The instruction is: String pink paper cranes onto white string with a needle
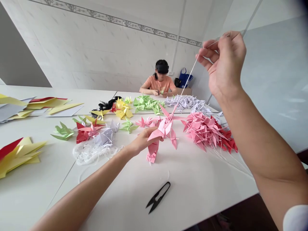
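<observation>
Pink folded paper cranes (165, 126) are held by my left hand (144, 139), whose fingers are closed on them above the white table. More pink folded pieces hang just below that hand. A white string (190, 78) rises from the cranes to my right hand (225, 61), raised high at the right. The string runs between its thumb and fingers, which are pinched on it. Black thread snips (158, 197) lie on the table nearer to me, below the left hand.
A pink crane pile (201, 130) lies right, with red ones beside it. Green (148, 103), lilac (187, 102) and yellow cranes (123, 108) lie farther back. Tangled white string (93, 152) and paper sheets (21, 155) are left. A person (160, 83) sits across the table.
</observation>
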### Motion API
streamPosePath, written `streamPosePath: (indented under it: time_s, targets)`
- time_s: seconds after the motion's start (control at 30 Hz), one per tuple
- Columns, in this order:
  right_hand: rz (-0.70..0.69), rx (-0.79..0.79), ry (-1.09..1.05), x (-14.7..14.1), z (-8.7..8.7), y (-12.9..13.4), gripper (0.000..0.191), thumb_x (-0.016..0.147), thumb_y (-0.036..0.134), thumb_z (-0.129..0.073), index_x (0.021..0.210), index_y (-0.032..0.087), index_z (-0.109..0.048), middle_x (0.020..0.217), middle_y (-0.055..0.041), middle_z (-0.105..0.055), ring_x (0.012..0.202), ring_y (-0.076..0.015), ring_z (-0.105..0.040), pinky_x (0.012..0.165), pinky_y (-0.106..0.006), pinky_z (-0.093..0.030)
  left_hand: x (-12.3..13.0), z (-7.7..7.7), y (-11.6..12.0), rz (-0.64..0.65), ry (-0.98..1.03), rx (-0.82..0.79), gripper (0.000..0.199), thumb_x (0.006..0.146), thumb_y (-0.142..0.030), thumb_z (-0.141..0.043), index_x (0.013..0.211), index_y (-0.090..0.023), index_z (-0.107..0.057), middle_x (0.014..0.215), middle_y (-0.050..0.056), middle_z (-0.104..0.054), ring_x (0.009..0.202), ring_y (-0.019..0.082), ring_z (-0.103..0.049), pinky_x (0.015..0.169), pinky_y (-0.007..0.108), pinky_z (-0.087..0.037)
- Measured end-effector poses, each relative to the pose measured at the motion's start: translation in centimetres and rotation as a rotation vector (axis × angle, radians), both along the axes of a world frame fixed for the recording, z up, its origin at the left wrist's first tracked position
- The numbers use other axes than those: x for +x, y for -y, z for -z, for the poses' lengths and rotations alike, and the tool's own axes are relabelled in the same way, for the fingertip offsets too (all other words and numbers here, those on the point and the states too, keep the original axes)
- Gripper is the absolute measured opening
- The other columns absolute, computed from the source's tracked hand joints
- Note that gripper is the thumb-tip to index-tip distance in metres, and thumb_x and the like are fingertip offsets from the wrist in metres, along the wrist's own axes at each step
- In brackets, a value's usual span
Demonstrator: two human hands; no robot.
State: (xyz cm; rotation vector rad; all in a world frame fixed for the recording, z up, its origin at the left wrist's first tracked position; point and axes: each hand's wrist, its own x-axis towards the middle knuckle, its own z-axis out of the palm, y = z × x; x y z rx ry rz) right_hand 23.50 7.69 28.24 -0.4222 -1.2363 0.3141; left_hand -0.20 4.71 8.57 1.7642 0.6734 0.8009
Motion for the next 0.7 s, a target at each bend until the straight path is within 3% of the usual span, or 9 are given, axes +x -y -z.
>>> streamPosePath:
  time_s: [0.13,0.33,0.53,0.7]
  targets:
    - [-0.020,-0.006,-0.003,-0.4,0.0,1.0,0.014,0.089,0.025,-0.054,0.080,0.031,-0.045,0.084,0.0012,-0.068,0.076,-0.0175,-0.070,0.082,-0.037,-0.062,0.6,0.5,-0.1,-0.006,0.023,0.073,0.017,0.081,-0.032,-0.069,0.079,-0.016,-0.065,0.074,0.000,-0.060,0.069,0.015,-0.052,0.063,0.025,-0.040]
    - [-0.110,0.003,-0.002,-1.2,-1.1,4.9,0.035,0.103,0.017,-0.038,0.070,0.028,-0.049,0.085,0.0020,-0.069,0.076,-0.0118,-0.071,0.082,-0.030,-0.065,1.1,0.6,0.2,0.006,0.101,0.113,0.022,0.081,-0.035,-0.073,0.094,-0.016,-0.073,0.098,0.007,-0.073,0.093,0.024,-0.063,0.077,0.029,-0.049]
    - [-0.181,0.027,0.053,-1.3,-2.3,7.3,0.054,0.109,0.014,-0.026,0.068,0.026,-0.059,0.084,0.0017,-0.068,0.077,-0.0090,-0.071,0.079,-0.023,-0.066,1.2,0.5,0.7,0.014,0.120,0.123,0.021,0.082,-0.032,-0.074,0.095,-0.017,-0.075,0.098,0.007,-0.075,0.096,0.026,-0.065,0.083,0.031,-0.050]
    - [-0.159,0.083,0.091,-1.9,-1.8,7.4,0.046,0.107,0.017,-0.031,0.071,0.028,-0.056,0.081,0.0042,-0.067,0.074,-0.0087,-0.071,0.078,-0.025,-0.065,0.8,0.3,0.7,0.050,0.069,0.092,0.015,0.085,-0.027,-0.069,0.094,-0.016,-0.073,0.096,0.006,-0.073,0.091,0.023,-0.064,0.083,0.031,-0.050]
